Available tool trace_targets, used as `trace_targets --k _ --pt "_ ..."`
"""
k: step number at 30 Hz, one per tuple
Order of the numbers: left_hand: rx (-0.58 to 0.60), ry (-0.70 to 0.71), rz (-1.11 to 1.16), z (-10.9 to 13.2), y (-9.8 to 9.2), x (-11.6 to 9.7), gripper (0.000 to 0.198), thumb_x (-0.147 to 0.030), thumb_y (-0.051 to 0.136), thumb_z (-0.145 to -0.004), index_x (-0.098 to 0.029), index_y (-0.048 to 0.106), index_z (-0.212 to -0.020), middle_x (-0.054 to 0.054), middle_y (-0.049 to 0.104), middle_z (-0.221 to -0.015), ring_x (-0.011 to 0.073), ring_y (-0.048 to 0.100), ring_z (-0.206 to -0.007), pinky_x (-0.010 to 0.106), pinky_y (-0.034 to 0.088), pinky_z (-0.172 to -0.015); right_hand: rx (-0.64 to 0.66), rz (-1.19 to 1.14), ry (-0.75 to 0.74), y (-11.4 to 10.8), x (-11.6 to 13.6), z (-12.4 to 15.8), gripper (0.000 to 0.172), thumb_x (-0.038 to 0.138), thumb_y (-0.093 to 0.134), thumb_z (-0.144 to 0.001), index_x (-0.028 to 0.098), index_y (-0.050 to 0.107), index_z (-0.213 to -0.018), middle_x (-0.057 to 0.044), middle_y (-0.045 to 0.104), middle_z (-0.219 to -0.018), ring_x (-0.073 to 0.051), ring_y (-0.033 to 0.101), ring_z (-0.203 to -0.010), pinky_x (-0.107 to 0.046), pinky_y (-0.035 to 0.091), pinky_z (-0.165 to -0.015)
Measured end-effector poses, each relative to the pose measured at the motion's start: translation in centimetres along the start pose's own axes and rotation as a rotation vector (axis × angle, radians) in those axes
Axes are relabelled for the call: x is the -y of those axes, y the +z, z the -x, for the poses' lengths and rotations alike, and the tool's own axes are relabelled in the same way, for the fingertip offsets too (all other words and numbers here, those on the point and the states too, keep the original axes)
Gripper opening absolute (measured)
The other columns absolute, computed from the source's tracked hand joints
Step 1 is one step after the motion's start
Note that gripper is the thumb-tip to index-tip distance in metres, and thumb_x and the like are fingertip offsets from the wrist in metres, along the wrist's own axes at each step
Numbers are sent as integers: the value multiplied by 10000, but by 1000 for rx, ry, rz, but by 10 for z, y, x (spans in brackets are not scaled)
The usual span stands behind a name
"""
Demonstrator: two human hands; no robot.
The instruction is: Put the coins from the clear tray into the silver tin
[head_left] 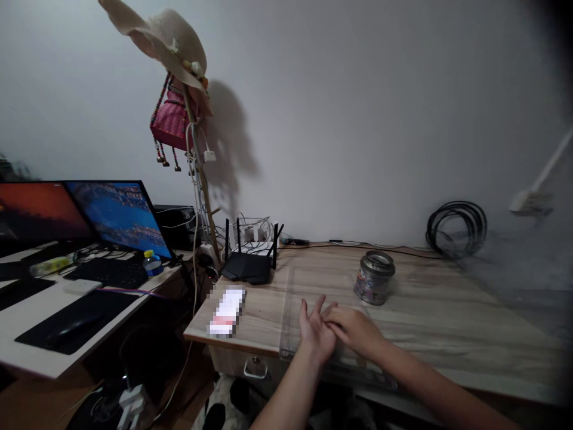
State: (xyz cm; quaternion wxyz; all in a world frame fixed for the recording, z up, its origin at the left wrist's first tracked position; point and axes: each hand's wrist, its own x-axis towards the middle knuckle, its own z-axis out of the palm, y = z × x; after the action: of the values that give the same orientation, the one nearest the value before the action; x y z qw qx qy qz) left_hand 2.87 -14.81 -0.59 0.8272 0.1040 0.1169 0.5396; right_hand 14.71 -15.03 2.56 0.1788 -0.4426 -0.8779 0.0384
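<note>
My left hand (pixel 317 335) is turned palm up above the front part of the wooden table, its thumb and some fingers stretched apart. From the right, my right hand (pixel 358 333) reaches across and has its fingers closed on the outer fingers of my left hand. Any small object between them is hidden. Beneath both hands lies a clear plastic sheet or tray (pixel 289 325) on the tabletop. A round metal tin (pixel 375 280) with a lid and a printed side stands just beyond my right hand, touched by neither hand.
A lit phone (pixel 227 312) lies at the table's left edge, with a black router (pixel 247 267) behind it. Coiled black cable (pixel 455 228) leans on the wall at right. On a lower-left desk are a monitor (pixel 119 212), a keyboard (pixel 107 272) and a bottle (pixel 153 264).
</note>
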Motion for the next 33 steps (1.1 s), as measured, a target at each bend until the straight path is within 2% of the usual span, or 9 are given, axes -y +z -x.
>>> trace_targets --k 5,8,12,15,17,22,27,29,33 --pt "-5 -31 -92 8 4 -3 478 -470 430 -766 -145 487 -1113 130 539 -1087 198 558 -925 295 439 -737 -399 300 503 -70 -90 -36 299 345 392 -779 218 644 -878 -54 655 -906 -191 572 -813 -265 390 -630" --pt "-25 -50 -145 12 8 -15 406 -417 460 -752 -111 544 -1006 146 551 -1071 213 550 -936 315 438 -746 -318 386 741 -97 -137 -49 277 320 433 -744 223 658 -874 -70 658 -894 -212 581 -795 -274 381 -585" --pt "-160 113 -316 16 8 -40 243 -316 485 -729 -132 583 -854 108 590 -976 176 564 -854 294 440 -727 -241 391 780 -103 -155 -56 241 294 488 -703 201 680 -815 -109 657 -848 -227 581 -788 -287 385 -604" --pt "-137 391 -867 23 5 -59 213 -302 475 -731 -166 616 -815 85 586 -972 185 539 -889 311 429 -776 -274 420 729 -96 -138 -53 301 329 448 -741 187 663 -898 -131 639 -909 -238 559 -859 -300 387 -658" --pt "36 466 -1380 28 3 -69 186 -257 497 -714 -186 644 -805 76 584 -974 192 503 -973 309 372 -884 -247 393 590 -82 -116 -44 316 318 409 -768 184 643 -933 -121 631 -934 -216 550 -874 -284 385 -687" --pt "389 -54 -2296 24 -2 -77 323 -143 544 -597 -184 648 -900 75 590 -969 177 556 -813 278 428 -766 288 10 116 -13 -53 -1 277 259 531 -666 194 628 -917 -67 629 -895 -180 556 -803 -249 398 -694" --pt "511 -335 -2473 13 7 -77 328 -106 432 -645 -177 642 -886 45 638 -853 124 547 -678 213 416 -636 318 -199 -52 28 -15 7 406 268 545 -653 167 567 -1046 -77 573 -958 -186 526 -843 -282 408 -738" --pt "460 -330 -2466 16 15 -81 319 -97 413 -651 -165 637 -866 45 649 -807 127 542 -656 212 403 -607 336 -230 -55 35 -4 -6 368 276 568 -630 140 594 -971 -77 581 -911 -179 525 -780 -281 420 -689" --pt "34 108 -2492 29 23 -93 272 -125 376 -714 -140 608 -855 87 633 -841 154 552 -757 236 398 -669 372 -343 -304 49 21 -38 279 161 489 -675 149 619 -922 -60 611 -896 -158 527 -801 -277 411 -739"
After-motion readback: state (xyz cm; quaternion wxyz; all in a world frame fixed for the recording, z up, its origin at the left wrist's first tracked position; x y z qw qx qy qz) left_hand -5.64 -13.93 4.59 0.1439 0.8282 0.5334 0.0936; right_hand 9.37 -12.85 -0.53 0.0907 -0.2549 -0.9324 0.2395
